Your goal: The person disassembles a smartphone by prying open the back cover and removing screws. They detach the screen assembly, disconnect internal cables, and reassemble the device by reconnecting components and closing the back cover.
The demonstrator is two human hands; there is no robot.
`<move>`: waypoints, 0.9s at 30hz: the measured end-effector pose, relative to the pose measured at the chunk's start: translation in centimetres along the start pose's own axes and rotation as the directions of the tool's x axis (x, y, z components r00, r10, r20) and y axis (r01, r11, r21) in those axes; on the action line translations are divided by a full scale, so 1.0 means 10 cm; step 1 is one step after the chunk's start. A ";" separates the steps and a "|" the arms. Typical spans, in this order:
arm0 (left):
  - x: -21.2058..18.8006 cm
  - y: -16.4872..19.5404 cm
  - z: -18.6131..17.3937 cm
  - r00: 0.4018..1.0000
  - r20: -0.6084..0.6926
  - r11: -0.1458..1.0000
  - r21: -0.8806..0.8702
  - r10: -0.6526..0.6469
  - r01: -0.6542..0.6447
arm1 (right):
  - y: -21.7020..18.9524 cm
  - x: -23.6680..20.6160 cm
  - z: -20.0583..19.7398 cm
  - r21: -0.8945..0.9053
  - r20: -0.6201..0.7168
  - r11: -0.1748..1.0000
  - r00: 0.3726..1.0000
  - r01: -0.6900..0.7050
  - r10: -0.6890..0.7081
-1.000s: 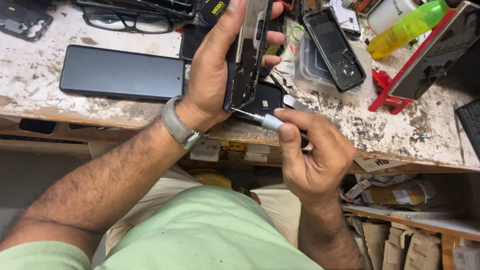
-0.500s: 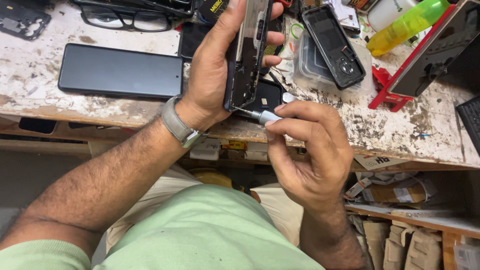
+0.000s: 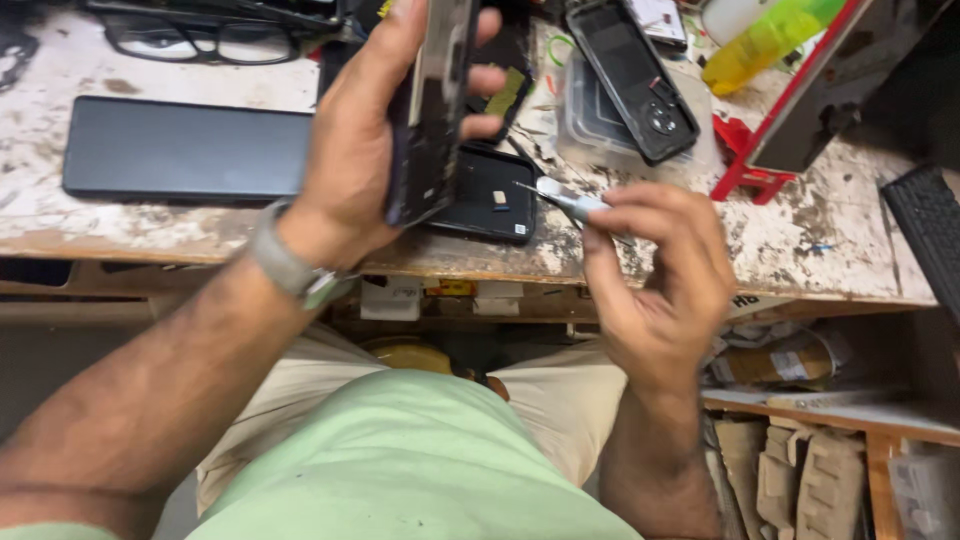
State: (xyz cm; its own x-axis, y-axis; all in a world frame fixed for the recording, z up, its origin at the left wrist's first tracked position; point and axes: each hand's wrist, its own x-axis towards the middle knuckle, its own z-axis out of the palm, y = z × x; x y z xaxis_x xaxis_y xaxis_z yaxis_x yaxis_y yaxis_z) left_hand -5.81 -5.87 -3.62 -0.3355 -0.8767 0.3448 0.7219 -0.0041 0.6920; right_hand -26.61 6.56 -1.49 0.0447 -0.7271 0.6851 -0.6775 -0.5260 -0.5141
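My left hand [image 3: 375, 140] grips an opened dark phone body [image 3: 432, 110], held upright on its edge above the worn workbench [image 3: 820, 250]. My right hand [image 3: 655, 270] pinches a small silver screwdriver [image 3: 565, 200], whose thin tip points left toward the phone body and stops just short of it. Below the phone, a black back cover [image 3: 490, 195] lies on the bench. A watch with a grey band sits on my left wrist.
A flat black phone [image 3: 185, 150] lies at the left, and glasses [image 3: 195, 35] behind it. Another black phone shell [image 3: 635, 75] rests in a clear tray, near a yellow-green bottle [image 3: 765, 40], a red stand [image 3: 745, 165] and a keyboard corner [image 3: 930, 240]. Cardboard boxes fill the shelf below.
My right hand has risen from under the bench edge to over its surface, bringing the screwdriver tip up beside the phone body. The left hand holds the phone as before.
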 end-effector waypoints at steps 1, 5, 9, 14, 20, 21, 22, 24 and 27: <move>-0.04 0.05 0.01 0.998 -0.007 0.997 0.045 -0.062 0.062 | 0.06 0.01 0.01 -0.029 0.006 1.000 1.000 -0.005 0.005; -0.23 0.09 0.08 0.956 0.054 0.956 0.075 -0.289 0.285 | 0.19 0.04 0.14 -0.090 0.086 0.996 0.996 0.021 -0.013; -0.30 0.00 0.15 0.928 0.018 0.918 0.158 -0.371 0.364 | 0.15 0.00 0.20 -0.043 0.142 0.998 0.989 0.054 -0.047; -0.27 -0.01 0.17 0.924 -0.094 0.916 0.129 -0.369 0.379 | 0.28 -0.17 -0.01 -0.052 0.106 0.999 0.994 0.011 -0.005; -0.26 0.07 0.03 0.942 -0.076 0.942 0.051 -0.328 0.332 | 0.92 -0.34 -0.32 0.017 -0.120 0.982 0.974 -0.191 0.191; -0.25 0.08 0.00 0.944 -0.051 0.945 -0.008 -0.327 0.327 | 1.03 -0.36 -0.34 -0.003 -0.142 0.975 0.965 -0.221 0.218; -0.23 0.08 -0.03 0.946 -0.026 0.945 -0.066 -0.323 0.320 | 1.12 -0.37 -0.34 -0.022 -0.166 0.968 0.956 -0.250 0.243; -0.21 0.07 -0.07 0.953 0.030 0.936 -0.182 -0.302 0.302 | 1.25 -0.40 -0.34 -0.101 -0.179 0.950 0.945 -0.294 0.274; -0.18 0.06 -0.10 0.961 0.077 0.907 -0.318 -0.265 0.276 | 1.34 -0.43 -0.30 -0.220 -0.151 0.913 0.937 -0.342 0.315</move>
State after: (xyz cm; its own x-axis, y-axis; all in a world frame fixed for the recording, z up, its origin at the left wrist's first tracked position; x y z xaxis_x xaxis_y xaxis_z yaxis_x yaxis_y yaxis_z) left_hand -4.17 -4.78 -4.39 -0.5607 -0.8044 0.1966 0.7547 -0.3987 0.5211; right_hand -38.07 3.99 -9.81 -0.2825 -0.7801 0.5582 -0.7959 -0.1342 -0.5903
